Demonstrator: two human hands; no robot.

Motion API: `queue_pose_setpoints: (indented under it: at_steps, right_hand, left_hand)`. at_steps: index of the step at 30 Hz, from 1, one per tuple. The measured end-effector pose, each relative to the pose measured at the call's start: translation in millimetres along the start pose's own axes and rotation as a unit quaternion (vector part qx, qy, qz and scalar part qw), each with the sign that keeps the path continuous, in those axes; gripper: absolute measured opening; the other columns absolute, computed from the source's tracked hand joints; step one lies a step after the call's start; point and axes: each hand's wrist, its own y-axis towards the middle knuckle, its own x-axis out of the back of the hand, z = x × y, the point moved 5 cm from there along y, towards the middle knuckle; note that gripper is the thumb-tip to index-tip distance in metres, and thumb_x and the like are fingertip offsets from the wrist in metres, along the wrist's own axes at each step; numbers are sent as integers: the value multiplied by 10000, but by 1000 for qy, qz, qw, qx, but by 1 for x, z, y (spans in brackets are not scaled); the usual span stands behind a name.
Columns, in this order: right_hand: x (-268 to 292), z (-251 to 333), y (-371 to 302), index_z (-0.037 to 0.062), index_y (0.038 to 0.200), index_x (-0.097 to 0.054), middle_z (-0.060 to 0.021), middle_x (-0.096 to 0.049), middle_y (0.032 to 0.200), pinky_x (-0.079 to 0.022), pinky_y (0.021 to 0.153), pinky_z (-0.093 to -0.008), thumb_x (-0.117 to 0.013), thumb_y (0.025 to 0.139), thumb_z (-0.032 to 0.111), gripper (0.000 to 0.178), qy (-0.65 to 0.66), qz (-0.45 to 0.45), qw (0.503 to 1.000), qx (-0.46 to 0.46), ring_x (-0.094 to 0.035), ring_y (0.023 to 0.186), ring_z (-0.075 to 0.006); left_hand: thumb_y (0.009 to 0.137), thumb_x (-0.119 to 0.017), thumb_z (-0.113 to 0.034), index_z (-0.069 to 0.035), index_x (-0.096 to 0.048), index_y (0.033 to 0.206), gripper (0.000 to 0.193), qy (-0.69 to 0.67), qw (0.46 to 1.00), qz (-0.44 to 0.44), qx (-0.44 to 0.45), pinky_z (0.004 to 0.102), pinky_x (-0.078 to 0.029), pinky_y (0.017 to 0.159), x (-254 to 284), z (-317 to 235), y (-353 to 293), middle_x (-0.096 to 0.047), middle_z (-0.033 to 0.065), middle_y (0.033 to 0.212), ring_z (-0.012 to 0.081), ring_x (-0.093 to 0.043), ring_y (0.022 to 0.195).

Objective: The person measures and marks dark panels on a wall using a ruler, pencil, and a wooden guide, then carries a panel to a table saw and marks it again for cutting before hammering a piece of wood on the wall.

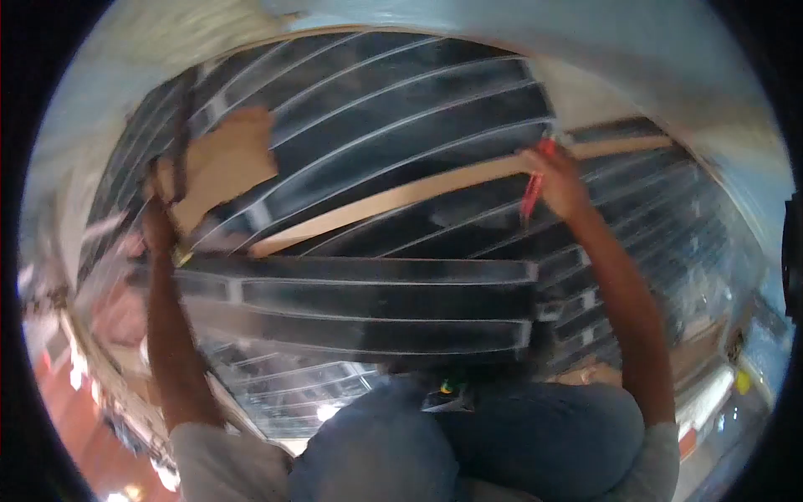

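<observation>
My right hand (564, 188) is closed around a red tool (531, 197), its tip blurred, and hides part of the tan strip (401, 197) across the dark striped sheet (452, 77); my left hand (156, 224) blurs beside the brown cardboard (230, 163), whether gripping it I cannot tell

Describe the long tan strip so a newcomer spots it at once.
Start at the big dark sheet with pale stripes in front of the person. Crossing it on a slant, up to the right hand and beyond, is the tan strip. It is long and narrow, unlike the broad, irregular brown piece at left.
</observation>
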Motion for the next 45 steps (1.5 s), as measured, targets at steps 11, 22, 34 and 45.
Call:
queue_pose_setpoints:
  at_steps: [11, 22, 34, 45]
  right_hand:
    - [-38, 33, 3, 122, 1179, -684, -137, -650, 1222, -495, 972, -442, -718, 840, 57, 346, 111, -71, 991, -23, -610, 1142, -353]
    - [2, 63, -172, 27, 1320, -578, -193, -605, 1330, -452, 1039, -427, -653, 992, 192, 375, 21, -43, 950, -309, -588, 1200, -354]
    - [-43, 96, -245, -23, 1186, -602, -245, -660, 976, -479, 817, -434, -555, 1043, 384, 434, 224, 37, 901, -370, -600, 880, -369]
    - [-49, 184, -162, -17, 1131, -583, -268, -656, 1056, -480, 858, -437, -573, 1021, 343, 377, 400, 152, 859, -282, -625, 979, -407]
  left_hand:
    - [956, -561, -199, -59, -639, 1203, 294, 54, 992, -89, 75, 418, -529, 789, -12, 33, 42, -655, 154, 1112, 317, -644, 986]
    - [936, -670, -321, -72, -708, 862, 263, -200, 968, 46, -145, 462, -518, 823, 113, -321, -117, -658, 139, 926, 349, -646, 908]
    - [797, -639, -765, -70, -706, 927, 710, -200, 925, 304, -107, 483, -508, 794, 101, -380, -119, -680, 194, 825, 409, -672, 890]
    - [716, -724, -775, -28, -728, 841, 757, -180, 892, 407, 77, 466, -511, 810, 111, -243, -172, -695, 198, 834, 387, -676, 855]
